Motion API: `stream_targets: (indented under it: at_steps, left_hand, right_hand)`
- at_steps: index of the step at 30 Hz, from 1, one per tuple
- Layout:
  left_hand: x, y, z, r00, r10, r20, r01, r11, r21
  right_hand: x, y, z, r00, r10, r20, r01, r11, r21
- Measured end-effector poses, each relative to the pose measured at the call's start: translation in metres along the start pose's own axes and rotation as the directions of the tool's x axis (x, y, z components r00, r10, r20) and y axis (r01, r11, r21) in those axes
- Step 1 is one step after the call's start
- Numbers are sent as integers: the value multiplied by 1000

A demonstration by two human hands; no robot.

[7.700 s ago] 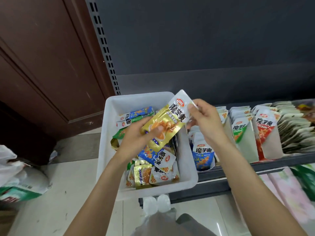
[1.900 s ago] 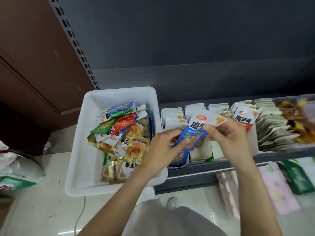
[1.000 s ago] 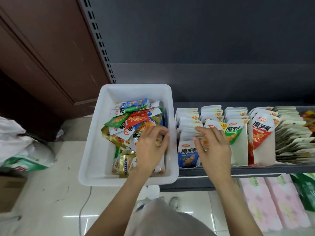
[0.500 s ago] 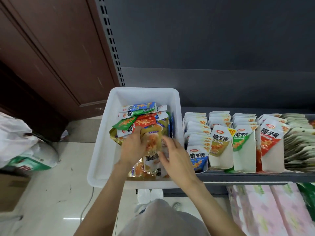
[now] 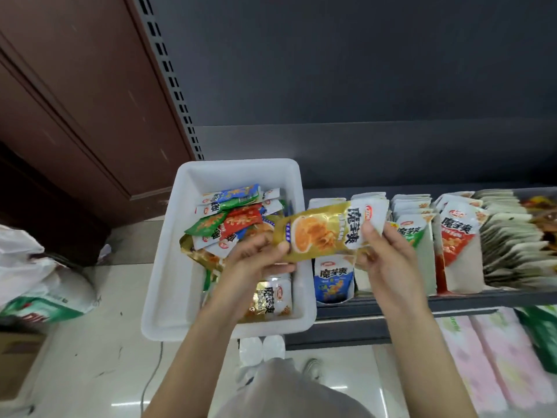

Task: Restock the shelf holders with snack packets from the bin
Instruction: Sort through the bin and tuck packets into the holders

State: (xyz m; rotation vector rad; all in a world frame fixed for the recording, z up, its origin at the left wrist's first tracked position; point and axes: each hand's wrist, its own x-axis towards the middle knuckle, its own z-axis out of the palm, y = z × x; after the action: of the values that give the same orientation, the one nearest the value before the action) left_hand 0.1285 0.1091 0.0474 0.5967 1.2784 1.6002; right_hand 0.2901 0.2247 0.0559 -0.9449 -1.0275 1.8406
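A gold snack packet (image 5: pixel 319 235) with a white top is held sideways above the right rim of the white bin (image 5: pixel 168 267). My left hand (image 5: pixel 256 260) grips its gold lower end. My right hand (image 5: pixel 382 254) pinches its white upper end over the shelf holders. The bin holds several mixed packets (image 5: pixel 232 218) in blue, green, red and gold. On the dark shelf (image 5: pixel 391 303) stand white holders with a blue packet (image 5: pixel 333 277), a green packet (image 5: pixel 413 233) and a red packet (image 5: pixel 456 242) at their fronts.
More stacked packets (image 5: pixel 518 251) fill the shelf's right end. Pink packs (image 5: pixel 482 357) lie on the level below. A white and green bag (image 5: pixel 39 285) sits on the tiled floor at left, by a brown door (image 5: pixel 75 101). A slotted shelf upright (image 5: pixel 168 76) rises behind the bin.
Both hands were down in the bin half a second ago. They have since lifted a gold packet out and carried it rightward toward the holders.
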Motion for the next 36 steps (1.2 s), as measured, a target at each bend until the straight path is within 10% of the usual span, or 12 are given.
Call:
stream_targets:
  at_steps: [6, 11, 15, 20, 28, 36]
  left_hand:
    - [28, -15, 58, 981, 96, 171, -182, 767, 615]
    - [70, -19, 88, 917, 310, 252, -377, 463, 802]
    - [91, -30, 95, 892, 321, 319, -402, 241, 883]
    - [96, -45, 94, 908, 244, 340, -374, 107, 921]
    - [91, -48, 86, 892, 276, 358, -398, 105, 911]
    - [43, -20, 41, 719, 692, 61, -454, 402, 795]
  right_hand:
    - [-8, -51, -66, 929, -343, -140, 297, 915, -272]
    - [15, -64, -105, 839, -543, 28, 384, 555, -738]
    - [45, -38, -101, 803, -498, 328, 463, 174, -869]
    - [73, 6, -87, 827, -395, 401, 465, 79, -882]
    - [64, 28, -92, 793, -558, 245, 389, 154, -908]
    - [2, 0, -52, 725, -654, 215, 549, 361, -754]
